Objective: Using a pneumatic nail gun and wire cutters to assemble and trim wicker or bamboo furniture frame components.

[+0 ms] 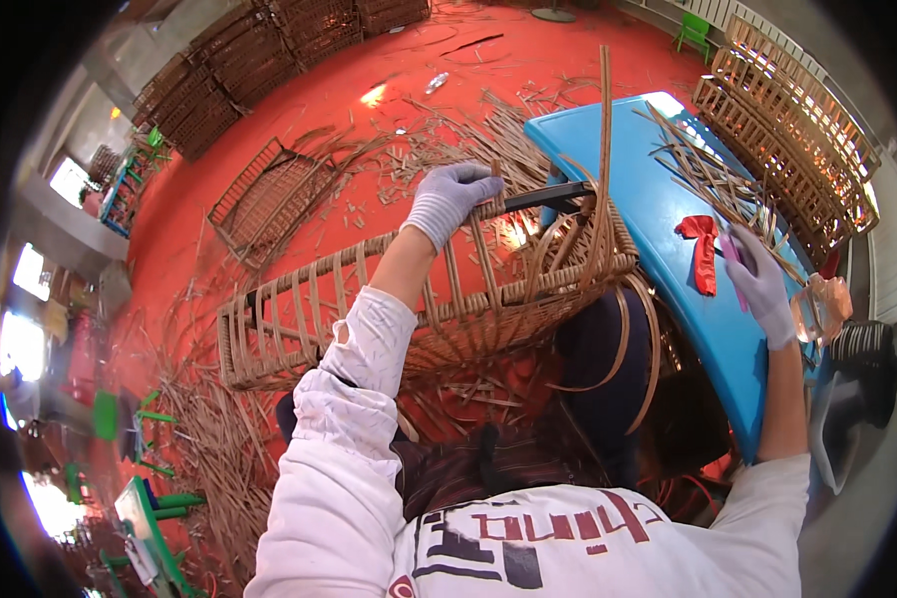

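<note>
A long woven wicker basket (458,317) lies across my lap, with open slats along its sides and loose strands at its right end. My left hand (450,199), in a pale knitted glove, is closed on the basket's far rim. Beside it, a black strip (548,197) runs along the rim toward the right corner. A tall loose cane strip (605,130) stands up from that corner. Over the blue table at the right, my gloved right hand (762,279) is closed round a slim pink-handled tool (733,261); its working end is unclear. Red cloth (703,257) lies beside it.
Cane strips (708,174) lie on the blue table (613,149). Stacked wicker frames (787,135) stand behind it. A wicker frame (274,194) and scattered strips (209,453) lie on the red floor. Stacked baskets (239,65) line the far left; a green stool (149,533) stands at lower left.
</note>
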`<state>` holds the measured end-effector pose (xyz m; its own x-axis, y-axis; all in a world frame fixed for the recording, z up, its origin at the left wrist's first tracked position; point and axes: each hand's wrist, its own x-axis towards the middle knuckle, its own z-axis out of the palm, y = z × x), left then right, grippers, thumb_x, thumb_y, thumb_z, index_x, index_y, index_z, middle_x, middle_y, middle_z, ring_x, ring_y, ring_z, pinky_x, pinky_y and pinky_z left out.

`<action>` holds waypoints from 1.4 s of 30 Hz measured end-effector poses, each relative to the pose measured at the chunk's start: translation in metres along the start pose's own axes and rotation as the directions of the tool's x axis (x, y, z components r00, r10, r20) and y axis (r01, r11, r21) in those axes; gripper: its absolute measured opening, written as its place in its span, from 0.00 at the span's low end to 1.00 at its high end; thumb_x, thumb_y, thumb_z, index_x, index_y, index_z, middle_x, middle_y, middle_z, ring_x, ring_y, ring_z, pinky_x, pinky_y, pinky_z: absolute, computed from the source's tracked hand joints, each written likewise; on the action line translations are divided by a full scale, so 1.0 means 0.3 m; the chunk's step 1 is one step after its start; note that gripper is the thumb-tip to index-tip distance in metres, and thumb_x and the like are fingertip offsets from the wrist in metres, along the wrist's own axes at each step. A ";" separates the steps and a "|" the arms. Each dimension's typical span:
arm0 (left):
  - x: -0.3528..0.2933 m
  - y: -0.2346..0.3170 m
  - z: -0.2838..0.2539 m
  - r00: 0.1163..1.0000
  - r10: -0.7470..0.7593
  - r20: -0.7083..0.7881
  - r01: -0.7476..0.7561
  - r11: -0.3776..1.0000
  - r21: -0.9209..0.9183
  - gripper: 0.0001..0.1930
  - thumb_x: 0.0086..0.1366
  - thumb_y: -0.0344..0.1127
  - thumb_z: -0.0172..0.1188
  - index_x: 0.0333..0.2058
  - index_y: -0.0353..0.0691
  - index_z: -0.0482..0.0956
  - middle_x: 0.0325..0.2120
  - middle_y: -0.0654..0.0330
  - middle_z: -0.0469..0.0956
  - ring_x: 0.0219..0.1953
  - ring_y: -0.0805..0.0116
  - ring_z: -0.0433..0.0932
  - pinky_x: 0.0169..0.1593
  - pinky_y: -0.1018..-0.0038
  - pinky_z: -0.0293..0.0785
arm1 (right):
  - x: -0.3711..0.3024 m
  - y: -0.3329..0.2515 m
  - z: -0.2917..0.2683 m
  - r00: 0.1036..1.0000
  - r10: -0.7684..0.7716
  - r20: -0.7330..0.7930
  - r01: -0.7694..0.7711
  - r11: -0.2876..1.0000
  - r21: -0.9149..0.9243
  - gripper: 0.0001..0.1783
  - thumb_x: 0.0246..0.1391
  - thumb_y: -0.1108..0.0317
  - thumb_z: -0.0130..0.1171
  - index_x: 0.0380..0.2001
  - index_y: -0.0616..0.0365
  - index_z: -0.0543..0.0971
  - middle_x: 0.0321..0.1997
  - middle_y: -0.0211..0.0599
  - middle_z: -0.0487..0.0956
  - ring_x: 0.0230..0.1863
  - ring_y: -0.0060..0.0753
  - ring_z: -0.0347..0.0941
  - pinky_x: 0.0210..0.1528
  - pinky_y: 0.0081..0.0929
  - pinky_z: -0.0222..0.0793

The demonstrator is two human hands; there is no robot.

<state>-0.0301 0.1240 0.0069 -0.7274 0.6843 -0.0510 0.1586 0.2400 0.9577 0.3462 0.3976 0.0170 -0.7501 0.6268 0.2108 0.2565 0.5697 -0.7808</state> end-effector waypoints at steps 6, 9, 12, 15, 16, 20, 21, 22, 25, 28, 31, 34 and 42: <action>-0.005 -0.012 0.003 0.998 0.061 0.005 -0.061 0.994 -0.086 0.14 0.56 0.43 0.70 0.37 0.41 0.86 0.28 0.65 0.82 0.30 0.80 0.75 0.33 0.78 0.73 | 0.254 -0.333 0.242 0.872 -0.439 0.214 0.487 0.738 -0.468 0.24 0.49 0.71 0.63 0.52 0.60 0.74 0.49 0.45 0.77 0.51 0.45 0.75 0.55 0.32 0.71; -0.013 -0.017 -0.003 0.993 0.115 0.001 -0.114 0.988 -0.109 0.14 0.57 0.43 0.70 0.37 0.41 0.86 0.27 0.66 0.81 0.29 0.80 0.75 0.32 0.78 0.72 | 0.349 -0.373 0.374 0.805 -0.484 0.343 0.593 0.668 -0.450 0.24 0.47 0.70 0.65 0.50 0.58 0.75 0.46 0.46 0.77 0.50 0.50 0.75 0.53 0.34 0.72; -0.016 -0.010 -0.010 0.991 0.134 0.001 -0.133 0.988 -0.076 0.14 0.57 0.43 0.70 0.38 0.41 0.86 0.26 0.67 0.81 0.27 0.80 0.73 0.30 0.78 0.70 | 0.396 -0.405 0.468 0.690 -0.546 0.476 0.707 0.649 -0.281 0.25 0.47 0.71 0.65 0.52 0.56 0.74 0.47 0.45 0.76 0.51 0.46 0.75 0.53 0.33 0.74; -0.009 -0.014 -0.013 0.992 0.126 -0.006 -0.126 0.991 -0.050 0.15 0.57 0.44 0.70 0.38 0.40 0.86 0.26 0.68 0.80 0.24 0.81 0.71 0.27 0.78 0.68 | 0.404 -0.413 0.500 0.694 -0.484 0.533 0.630 0.767 -0.124 0.29 0.47 0.75 0.63 0.56 0.55 0.71 0.53 0.43 0.73 0.54 0.37 0.75 0.56 0.30 0.75; -0.005 -0.017 -0.013 0.991 0.135 -0.010 -0.135 0.990 -0.048 0.15 0.57 0.44 0.70 0.38 0.40 0.86 0.25 0.68 0.80 0.22 0.81 0.70 0.25 0.78 0.67 | 0.406 -0.410 0.500 0.691 -0.485 0.536 0.632 0.765 -0.123 0.29 0.47 0.75 0.63 0.56 0.55 0.71 0.53 0.43 0.73 0.54 0.37 0.75 0.56 0.30 0.75; -0.016 -0.010 -0.007 0.996 0.073 -0.056 -0.076 0.995 -0.066 0.16 0.57 0.45 0.70 0.38 0.40 0.86 0.24 0.67 0.80 0.21 0.81 0.69 0.24 0.78 0.66 | 0.404 -0.391 0.464 0.701 -0.503 0.505 0.628 0.771 -0.104 0.27 0.48 0.74 0.64 0.54 0.56 0.73 0.48 0.43 0.75 0.53 0.37 0.75 0.52 0.30 0.76; -0.014 -0.007 -0.009 0.995 0.068 -0.070 -0.072 0.996 -0.051 0.16 0.57 0.45 0.70 0.38 0.40 0.86 0.24 0.68 0.80 0.20 0.81 0.69 0.23 0.78 0.66 | 0.407 -0.389 0.453 0.686 -0.537 0.491 0.674 0.724 -0.148 0.27 0.48 0.74 0.65 0.53 0.57 0.73 0.46 0.43 0.76 0.51 0.38 0.76 0.51 0.30 0.76; -0.010 -0.008 -0.012 0.994 0.064 -0.084 -0.067 0.997 -0.035 0.16 0.57 0.45 0.70 0.38 0.40 0.86 0.24 0.68 0.79 0.20 0.81 0.68 0.23 0.78 0.65 | 0.400 -0.393 0.451 0.683 -0.538 0.494 0.675 0.723 -0.146 0.27 0.48 0.74 0.65 0.53 0.57 0.73 0.46 0.43 0.76 0.51 0.38 0.76 0.51 0.30 0.76; 0.009 -0.013 -0.016 0.996 0.052 -0.068 -0.055 0.998 -0.037 0.17 0.57 0.46 0.70 0.38 0.40 0.86 0.24 0.68 0.79 0.20 0.81 0.68 0.24 0.78 0.66 | 0.367 -0.392 0.452 0.687 -0.541 0.485 0.651 0.755 -0.079 0.25 0.49 0.71 0.66 0.52 0.58 0.74 0.44 0.43 0.77 0.47 0.38 0.78 0.48 0.30 0.77; 0.018 -0.017 -0.018 0.993 0.098 -0.061 -0.101 0.994 -0.040 0.17 0.57 0.46 0.70 0.39 0.40 0.86 0.24 0.68 0.80 0.21 0.81 0.68 0.26 0.77 0.67 | 0.366 -0.386 0.487 0.658 -0.603 0.452 0.702 0.708 -0.077 0.24 0.50 0.70 0.67 0.51 0.58 0.75 0.44 0.43 0.77 0.44 0.38 0.79 0.47 0.30 0.77; 0.020 -0.019 -0.015 0.994 0.093 -0.063 -0.096 0.995 -0.034 0.16 0.57 0.46 0.70 0.39 0.40 0.86 0.24 0.67 0.80 0.22 0.80 0.69 0.27 0.77 0.68 | 0.398 -0.391 0.509 0.622 -0.648 0.440 0.746 0.661 -0.082 0.23 0.49 0.70 0.66 0.50 0.58 0.75 0.44 0.43 0.77 0.42 0.37 0.79 0.44 0.30 0.78; 0.022 -0.022 -0.017 0.991 0.121 -0.051 -0.122 0.992 -0.013 0.17 0.57 0.46 0.70 0.39 0.40 0.86 0.25 0.68 0.80 0.23 0.80 0.70 0.27 0.77 0.68 | 0.411 -0.421 0.515 0.648 -0.550 0.527 0.694 0.711 -0.113 0.25 0.47 0.70 0.67 0.51 0.59 0.75 0.45 0.45 0.77 0.44 0.42 0.78 0.44 0.32 0.77; 0.029 -0.037 -0.015 0.996 0.089 -0.023 -0.090 0.994 -0.064 0.17 0.57 0.45 0.70 0.40 0.39 0.85 0.26 0.67 0.82 0.23 0.81 0.71 0.28 0.77 0.70 | 0.416 -0.424 0.581 0.640 -0.469 0.609 0.766 0.452 -0.456 0.28 0.50 0.62 0.62 0.56 0.54 0.71 0.44 0.45 0.74 0.50 0.51 0.70 0.56 0.43 0.66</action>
<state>-0.0412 0.1242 -0.0028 -0.7253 0.6872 0.0407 0.1805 0.1328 0.9746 0.1137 0.3108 0.0401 -0.9713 -0.1899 0.1434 -0.1804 0.9806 0.0767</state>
